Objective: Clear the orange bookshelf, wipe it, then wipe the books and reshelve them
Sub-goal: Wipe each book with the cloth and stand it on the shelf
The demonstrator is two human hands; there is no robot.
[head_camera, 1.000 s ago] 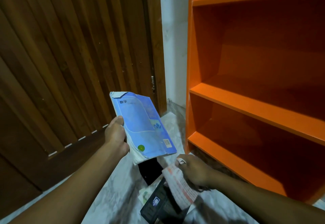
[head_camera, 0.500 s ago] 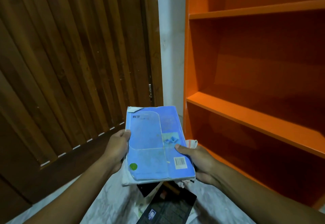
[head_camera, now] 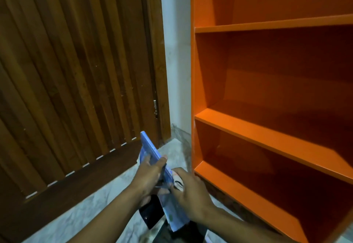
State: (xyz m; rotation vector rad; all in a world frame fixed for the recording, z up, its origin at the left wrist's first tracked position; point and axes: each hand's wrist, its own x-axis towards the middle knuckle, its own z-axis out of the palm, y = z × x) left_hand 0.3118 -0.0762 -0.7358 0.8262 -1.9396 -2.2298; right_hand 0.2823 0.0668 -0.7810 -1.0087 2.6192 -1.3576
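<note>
Head view: looking down at two bare forearms reaching toward a floor corner between a door and a bookshelf.
Book [head_camera: 152,153]: thin blue paperback, glossy cover, seen almost edge-on. It stands tilted, upper end leaning away to the left, lower end dropping between the two hands. A green dot shows on the pale lower part of the cover near the right wrist.
Book position: in the air above the floor, left of the shelf's bottom corner, not on any shelf.
Left hand [head_camera: 150,176]: fingers and thumb curled round the book's upper half, thumb tip on the near edge.
Right hand [head_camera: 189,195]: fingers curled over a white cloth [head_camera: 176,180] with a reddish print, pressed against the book's lower face. How much of the cloth is bunched beneath the palm cannot be told.
Shelf [head_camera: 267,139]: bright orange, smooth painted boards, straight-edged, with a slanted left side panel. Four compartments show; the insides fall into dark orange shadow.
Floor [head_camera: 95,212]: pale marble-like tiles with grey veining.
Dark books [head_camera: 150,214]: flat black-covered shapes lying on the floor under the hands; details blurred.
Door [head_camera: 76,71]: dark brown wood with narrow vertical slats, a solid lower rail, and a small metal hinge on its right edge.
Wall [head_camera: 177,52]: narrow white strip, slightly scuffed, between door frame and shelf.
</note>
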